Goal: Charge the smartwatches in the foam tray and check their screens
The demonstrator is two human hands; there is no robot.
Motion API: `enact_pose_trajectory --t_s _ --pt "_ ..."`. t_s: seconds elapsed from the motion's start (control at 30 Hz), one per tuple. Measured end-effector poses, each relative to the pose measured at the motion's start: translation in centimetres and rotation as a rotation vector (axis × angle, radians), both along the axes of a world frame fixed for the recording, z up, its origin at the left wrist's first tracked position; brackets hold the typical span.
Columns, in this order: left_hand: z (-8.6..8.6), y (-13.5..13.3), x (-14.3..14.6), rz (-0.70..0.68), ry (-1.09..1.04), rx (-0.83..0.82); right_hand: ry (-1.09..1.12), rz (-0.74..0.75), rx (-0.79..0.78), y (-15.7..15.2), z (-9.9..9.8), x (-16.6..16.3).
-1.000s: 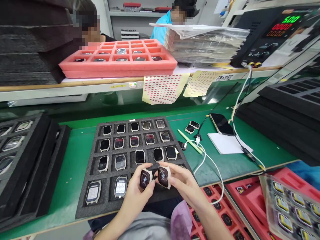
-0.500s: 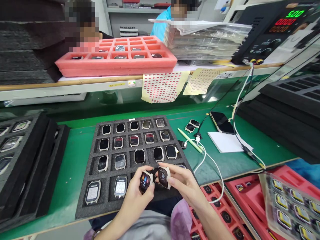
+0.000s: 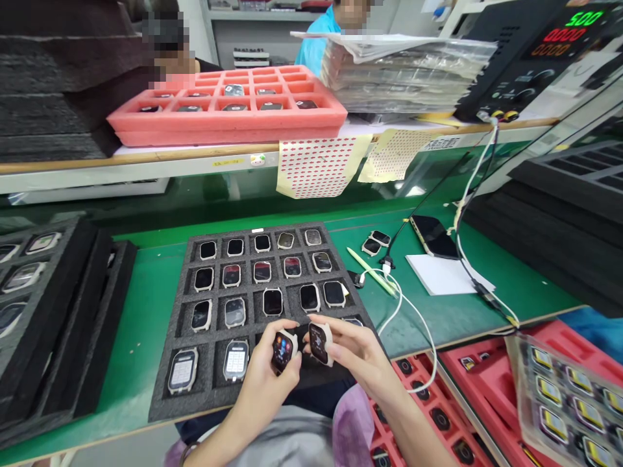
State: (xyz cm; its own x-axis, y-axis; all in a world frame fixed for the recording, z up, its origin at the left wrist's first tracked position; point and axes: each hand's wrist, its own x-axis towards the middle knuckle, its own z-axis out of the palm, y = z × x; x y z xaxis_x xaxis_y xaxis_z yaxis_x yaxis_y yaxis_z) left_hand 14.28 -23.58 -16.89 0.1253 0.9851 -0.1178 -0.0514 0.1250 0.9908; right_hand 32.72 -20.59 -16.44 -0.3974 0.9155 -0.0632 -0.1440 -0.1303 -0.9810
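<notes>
My left hand (image 3: 272,370) grips a smartwatch case (image 3: 283,351) without a strap, its lit screen showing coloured icons. In my right hand (image 3: 357,353) is a second smartwatch case (image 3: 319,343), held by its edges between thumb and fingers, with a dim picture on its dark screen. Both watches are tilted and close together above the near edge of a dark grey foam tray (image 3: 209,383). Rows of similar watch cases sit in the tray's pockets, most with dark screens. Two in the near row, such as the watch (image 3: 236,360), show white screens. My hands hide some near pockets.
Right of the tray lie two small watch cases (image 3: 376,242), a green pen (image 3: 372,272), a white cable (image 3: 431,337), a phone (image 3: 433,237) and white paper (image 3: 445,275). Foam trays (image 3: 107,324) stand left; red trays (image 3: 428,415) sit lower right. Two people are behind the shelf.
Both hands keep hold of their watches in nearly the same pose. The whole view has shifted very slightly.
</notes>
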Motion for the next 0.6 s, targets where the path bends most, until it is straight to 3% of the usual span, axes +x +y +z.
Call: enact_pose_trajectory --t_s 0.6 --pt "-0.05 -0.15 -0.05 0.04 -0.007 0.014 0.019 0.018 -0.003 -0.11 0.14 0.01"
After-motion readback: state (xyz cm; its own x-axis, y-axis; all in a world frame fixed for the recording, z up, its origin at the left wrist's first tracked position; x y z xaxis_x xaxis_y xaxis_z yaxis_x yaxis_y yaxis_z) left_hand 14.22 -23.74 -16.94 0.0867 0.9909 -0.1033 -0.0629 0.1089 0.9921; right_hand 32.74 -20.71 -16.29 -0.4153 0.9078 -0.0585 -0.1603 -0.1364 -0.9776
